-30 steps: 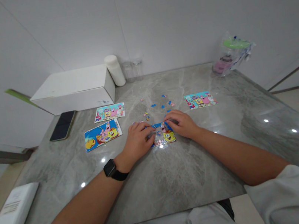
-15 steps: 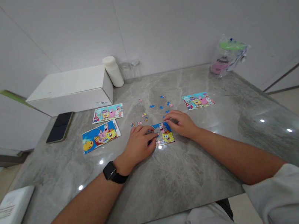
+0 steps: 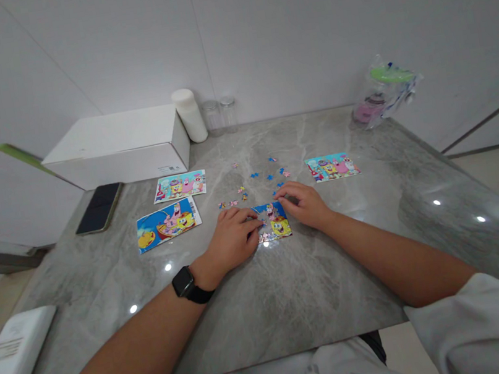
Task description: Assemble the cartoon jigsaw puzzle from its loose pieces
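Observation:
A partly assembled jigsaw puzzle [image 3: 280,227] with a yellow cartoon face on blue lies flat on the table between my hands, with a gap showing in its middle. My left hand [image 3: 237,236], wearing a black watch [image 3: 184,282], rests over the puzzle's left side; its fingers lie apart and cover part of it. At the upper right corner, my right hand [image 3: 305,205] has thumb and forefinger drawn together. A speck of blue shows by those fingertips, too small to name. Several loose puzzle pieces [image 3: 269,177] are scattered just beyond both hands.
Left of the puzzle lie a blue picture card [image 3: 168,225] and a lighter card [image 3: 180,186]; a similar card [image 3: 333,167] is at right. Behind stand a white box [image 3: 118,159], white bottle [image 3: 190,117], clear jars [image 3: 221,116] and a bagged cup [image 3: 379,96]. A phone [image 3: 99,208] lies left.
The whole view has shifted very slightly. Both hands stay at the puzzle in nearly the same pose, and the loose pieces lie where they were.

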The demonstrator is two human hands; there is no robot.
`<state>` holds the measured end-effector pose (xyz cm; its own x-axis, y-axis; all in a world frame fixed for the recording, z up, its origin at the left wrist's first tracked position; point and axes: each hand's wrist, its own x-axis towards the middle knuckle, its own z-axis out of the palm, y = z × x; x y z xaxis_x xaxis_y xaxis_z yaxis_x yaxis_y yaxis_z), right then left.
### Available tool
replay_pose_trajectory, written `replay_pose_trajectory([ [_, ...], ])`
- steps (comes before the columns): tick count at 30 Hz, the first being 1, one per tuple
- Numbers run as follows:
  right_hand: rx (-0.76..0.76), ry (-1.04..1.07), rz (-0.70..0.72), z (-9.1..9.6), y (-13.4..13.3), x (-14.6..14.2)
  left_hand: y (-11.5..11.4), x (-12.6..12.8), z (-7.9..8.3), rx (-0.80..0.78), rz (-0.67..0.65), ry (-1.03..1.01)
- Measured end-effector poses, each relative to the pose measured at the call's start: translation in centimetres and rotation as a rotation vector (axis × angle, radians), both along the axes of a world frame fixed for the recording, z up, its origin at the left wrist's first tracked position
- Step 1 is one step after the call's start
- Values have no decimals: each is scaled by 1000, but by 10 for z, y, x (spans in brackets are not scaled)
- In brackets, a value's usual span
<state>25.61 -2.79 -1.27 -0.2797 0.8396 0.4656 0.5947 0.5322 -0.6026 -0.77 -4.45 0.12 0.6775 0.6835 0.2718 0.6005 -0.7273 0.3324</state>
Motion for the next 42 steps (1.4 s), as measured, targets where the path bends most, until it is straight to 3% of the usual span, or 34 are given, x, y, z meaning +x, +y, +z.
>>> replay_pose_trajectory([
  [25, 15, 12, 2, -3, 0, -1, 2, -2, 0, -21, 30, -63],
  [31, 105, -34, -281, 12, 21, 23, 5, -4, 5, -67, 85, -259],
  [35, -18, -323, -426, 33, 48, 57, 7, -5, 5, -56, 118, -320],
  [38, -203, -564, -390, 48, 68, 72, 6, -5, 3, -53, 82, -330],
  [42, -401, -687, -343, 58, 94, 63, 6, -6, 2, -54, 18, -308],
])
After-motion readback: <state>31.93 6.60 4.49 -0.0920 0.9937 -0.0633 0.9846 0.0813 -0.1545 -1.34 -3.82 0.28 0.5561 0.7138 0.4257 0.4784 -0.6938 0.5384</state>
